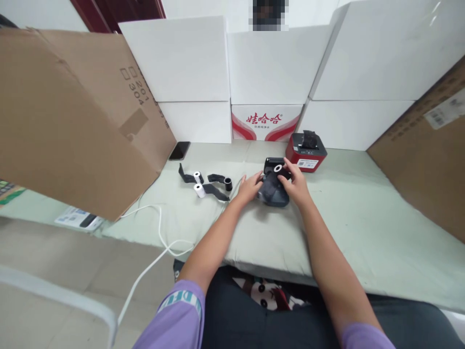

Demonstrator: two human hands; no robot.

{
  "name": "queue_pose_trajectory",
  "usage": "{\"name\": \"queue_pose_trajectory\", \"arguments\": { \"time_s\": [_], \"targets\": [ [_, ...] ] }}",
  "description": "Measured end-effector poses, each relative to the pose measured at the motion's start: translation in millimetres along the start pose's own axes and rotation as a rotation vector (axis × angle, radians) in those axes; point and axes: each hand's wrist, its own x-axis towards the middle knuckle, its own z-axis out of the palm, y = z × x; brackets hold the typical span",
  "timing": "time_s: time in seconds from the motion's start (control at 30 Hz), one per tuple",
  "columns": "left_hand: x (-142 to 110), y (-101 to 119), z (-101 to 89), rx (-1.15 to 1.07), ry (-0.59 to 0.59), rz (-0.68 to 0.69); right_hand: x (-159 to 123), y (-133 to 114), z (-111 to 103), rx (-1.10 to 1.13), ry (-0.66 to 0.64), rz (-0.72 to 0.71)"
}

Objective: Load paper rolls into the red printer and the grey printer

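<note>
A small black printer (273, 195) with its lid (273, 163) tilted up stands on the cloth-covered table in front of me. My left hand (250, 188) rests at its left side, with the fingertips gripping that edge. In my right hand (298, 184) is a roll of black paper with a white core (278, 168), pinched between thumb and fingers at the printer's opening. A dark strip lies over the printer's front. To the left lie several small rolls, among them two with white cores (199, 190) and one black roll (228, 184), with black strips trailing from them.
A red and black printer (307, 151) with a black strip sticking out stands behind my right hand. A phone (179, 150) lies at the back left. White boxes (192, 63) and cardboard panels (80, 116) enclose the table. A white cable (160, 220) hangs over the front edge.
</note>
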Motion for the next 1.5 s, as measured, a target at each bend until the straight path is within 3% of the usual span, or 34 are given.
{"name": "queue_pose_trajectory", "arguments": {
  "time_s": [0.27,0.5,0.67,0.87,1.03,1.17,1.27,1.4,1.5],
  "targets": [
    [0,0,2.1,-0.001,0.031,0.015,-1,4,5,-0.197,-0.149,-0.041],
    [0,0,2.9,-0.002,0.038,0.030,-1,16,10,-0.217,-0.134,0.021],
    [-1,-2,3.5,-0.056,0.086,0.082,0,25,12,-0.012,0.015,0.133],
    [-4,-3,-0.9,-0.099,0.247,0.317,1,31,20,0.383,0.061,0.291],
    [-7,1,1.2,0.005,0.215,0.435,2,41,24,0.460,0.122,0.329],
    [-12,8,0.5,0.041,0.180,0.488,1,41,22,0.490,0.099,0.373],
    [-15,12,-3.6,0.001,0.218,0.458,0,37,19,0.543,0.080,0.401],
    [-11,9,-2.0,-0.146,0.390,0.299,-4,32,18,0.535,0.067,0.395],
    [-1,1,6.2,-0.290,0.364,0.172,-6,30,17,0.535,0.030,0.393]
  ]
}}
